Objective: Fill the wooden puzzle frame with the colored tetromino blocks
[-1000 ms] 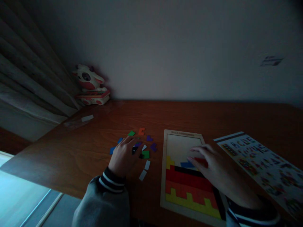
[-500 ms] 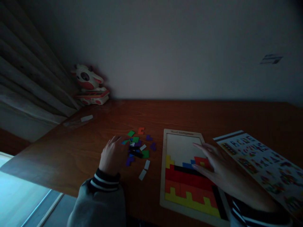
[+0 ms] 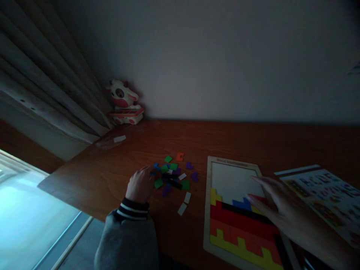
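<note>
My left hand (image 3: 140,185) is at the left side of a pile of flat puzzle pieces, its fingers curled in. A small blue puzzle piece (image 3: 152,174) shows at its fingertips; the fingers partly hide it. Green pieces (image 3: 159,183), a black strip (image 3: 175,183) and purple pieces (image 3: 194,176) lie loose beside it. My right hand (image 3: 275,202) is spread over the right side of a wooden puzzle board (image 3: 207,210), thumb and fingers apart, with nothing seen in it. Yellow, orange, red, black and blue pieces fill the board's lower part, and its upper part is bare.
A printed pattern sheet (image 3: 323,195) lies right of the board. White pieces (image 3: 182,209) lie between the pile and the board. A toy cow with a keyboard (image 3: 125,103) stands at the back left by the curtain (image 3: 53,75). A small white strip (image 3: 119,138) lies near it.
The view has turned left, so everything sits further right. My left hand has drawn back slightly from the pile and its fingers have curled; a green piece beside it is uncovered. My right hand stays spread.
</note>
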Demonstrator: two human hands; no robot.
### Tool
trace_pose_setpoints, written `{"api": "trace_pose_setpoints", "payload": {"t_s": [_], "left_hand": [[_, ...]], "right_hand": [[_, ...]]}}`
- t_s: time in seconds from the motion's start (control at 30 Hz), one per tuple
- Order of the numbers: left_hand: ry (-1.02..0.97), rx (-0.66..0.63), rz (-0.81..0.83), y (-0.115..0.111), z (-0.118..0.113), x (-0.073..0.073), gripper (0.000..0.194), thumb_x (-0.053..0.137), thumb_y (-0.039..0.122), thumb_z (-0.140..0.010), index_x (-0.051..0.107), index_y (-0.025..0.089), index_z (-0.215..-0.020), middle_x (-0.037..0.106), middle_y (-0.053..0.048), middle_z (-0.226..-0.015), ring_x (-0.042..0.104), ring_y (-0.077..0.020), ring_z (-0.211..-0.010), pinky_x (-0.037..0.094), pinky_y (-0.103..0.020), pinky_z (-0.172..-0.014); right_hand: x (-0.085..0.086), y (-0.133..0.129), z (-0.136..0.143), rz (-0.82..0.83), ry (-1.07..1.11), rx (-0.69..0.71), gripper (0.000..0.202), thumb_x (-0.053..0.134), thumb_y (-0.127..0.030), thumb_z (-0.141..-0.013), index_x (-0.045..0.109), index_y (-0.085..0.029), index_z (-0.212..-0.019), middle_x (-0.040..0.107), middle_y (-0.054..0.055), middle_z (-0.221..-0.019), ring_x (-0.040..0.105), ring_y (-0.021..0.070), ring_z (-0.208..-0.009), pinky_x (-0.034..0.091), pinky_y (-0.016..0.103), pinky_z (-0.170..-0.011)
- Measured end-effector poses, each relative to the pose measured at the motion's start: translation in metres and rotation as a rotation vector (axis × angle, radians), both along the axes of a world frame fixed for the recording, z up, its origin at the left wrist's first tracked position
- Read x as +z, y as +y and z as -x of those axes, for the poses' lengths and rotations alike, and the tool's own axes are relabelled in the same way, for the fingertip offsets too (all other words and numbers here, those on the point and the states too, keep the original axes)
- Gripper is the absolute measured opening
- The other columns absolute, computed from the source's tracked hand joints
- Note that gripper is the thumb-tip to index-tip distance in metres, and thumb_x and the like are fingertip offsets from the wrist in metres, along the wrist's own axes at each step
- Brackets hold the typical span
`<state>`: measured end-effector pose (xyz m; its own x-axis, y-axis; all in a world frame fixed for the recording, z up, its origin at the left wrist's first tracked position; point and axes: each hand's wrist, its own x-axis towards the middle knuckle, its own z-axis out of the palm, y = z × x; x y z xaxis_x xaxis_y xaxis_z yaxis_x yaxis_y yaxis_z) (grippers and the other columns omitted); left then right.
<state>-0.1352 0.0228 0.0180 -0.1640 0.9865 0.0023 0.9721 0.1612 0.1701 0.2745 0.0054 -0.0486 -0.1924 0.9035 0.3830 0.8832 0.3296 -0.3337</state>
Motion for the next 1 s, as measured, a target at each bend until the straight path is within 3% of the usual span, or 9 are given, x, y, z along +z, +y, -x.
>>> {"api": "trace_pose_setpoints", "payload": {"t_s": [0.3,0.5,0.83,1.0], "left_hand": [[-0.09,-0.005,-0.021,0.0023,-0.0032,-0.0009,0.033,0.06,0.011,-0.078,0.07,0.023,-0.107,0.074,-0.003,-0.108,0.07,-0.0228,-0.1,0.051,-0.031,-0.085],[-0.117,0.031,-0.013,0.0039,-0.0021,-0.0024,0.024,0.064,0.024,-0.082,0.069,0.023,-0.105,0.074,-0.003,-0.104,0.07,-0.0215,-0.09,0.049,-0.03,-0.076],[-0.05,0.059,-0.01,0.0042,0.0023,-0.0054,0.035,0.065,0.026,-0.075,0.068,0.023,-0.11,0.073,-0.006,-0.101,0.068,-0.0271,-0.097,0.049,-0.034,-0.08],[-0.061,0.041,-0.018,0.0036,0.0026,-0.0044,0.031,0.065,0.025,-0.077,0.07,0.023,-0.107,0.072,-0.007,-0.101,0.069,-0.0249,-0.093,0.049,-0.031,-0.075]], "right_hand": [[-0.0025,0.0015,-0.0051,0.008,-0.039,0.02,0.056,0.047,-0.064,-0.09,0.053,-0.022,-0.127,0.061,0.014,-0.124,0.059,0.0329,-0.116,0.044,0.051,-0.102],[-0.0026,0.0042,-0.0068,0.005,-0.028,0.027,0.056,0.049,-0.064,-0.089,0.055,-0.022,-0.126,0.063,0.013,-0.12,0.062,0.0315,-0.11,0.048,0.05,-0.098],[-0.0007,0.0043,-0.0062,0.009,-0.02,0.045,0.052,0.05,-0.06,-0.09,0.054,-0.02,-0.124,0.062,0.014,-0.12,0.061,0.0317,-0.111,0.048,0.051,-0.097],[-0.0011,0.0027,-0.0066,0.013,-0.026,0.041,0.052,0.051,-0.06,-0.091,0.053,-0.021,-0.125,0.062,0.014,-0.121,0.061,0.032,-0.111,0.048,0.052,-0.097]]}}
